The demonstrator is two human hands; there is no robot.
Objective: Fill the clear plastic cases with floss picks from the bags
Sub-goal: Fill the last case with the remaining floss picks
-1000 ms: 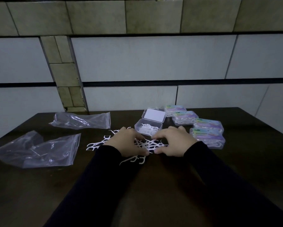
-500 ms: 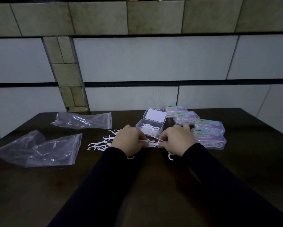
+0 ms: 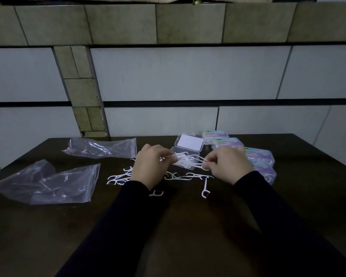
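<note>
A small bunch of white floss picks is held between my two hands, lifted just above the open clear case. My left hand pinches one end of the bunch and my right hand pinches the other. The case's lid lies flipped open behind it, and a few picks lie inside the case. More loose floss picks are scattered on the dark table under and beside my hands; one lies nearer to me.
Several closed, filled cases with coloured labels stand in a row at the right, partly behind my right hand. Two clear plastic bags lie at the left, one at the back and a larger one near the left edge.
Both hands have gathered picks off the table, lifted them and carried them back toward the open case. Several picks stayed behind on the table.
</note>
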